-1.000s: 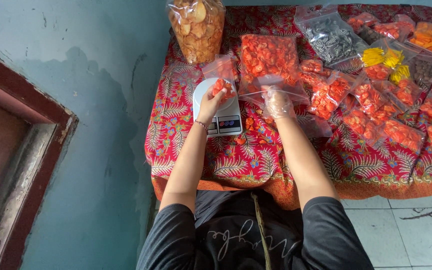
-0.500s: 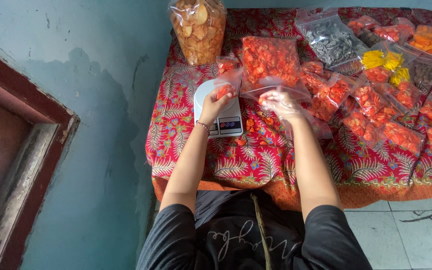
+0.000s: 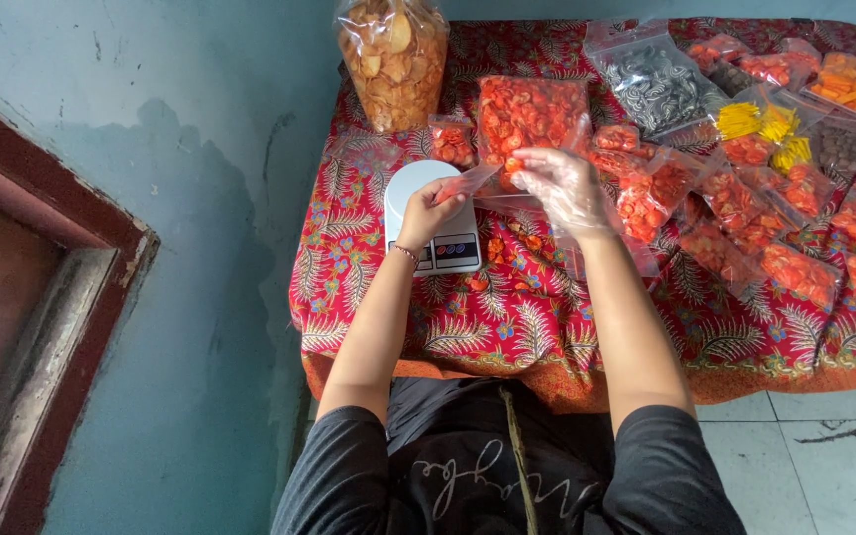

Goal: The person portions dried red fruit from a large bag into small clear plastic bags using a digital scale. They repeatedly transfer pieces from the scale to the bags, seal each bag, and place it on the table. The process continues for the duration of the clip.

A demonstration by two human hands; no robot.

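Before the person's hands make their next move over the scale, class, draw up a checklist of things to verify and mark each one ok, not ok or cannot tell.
1. Left hand grips the small bag by its end: ok.
2. Right hand wears a clear plastic glove: ok.
3. White kitchen scale sits flat on the red patterned tablecloth: ok.
4. Scale's reading visible: cannot tell, the display is too small.
5. Small bag's mouth open or sealed: cannot tell.
6. Large bag of orange-red snacks within reach behind the hands: ok.
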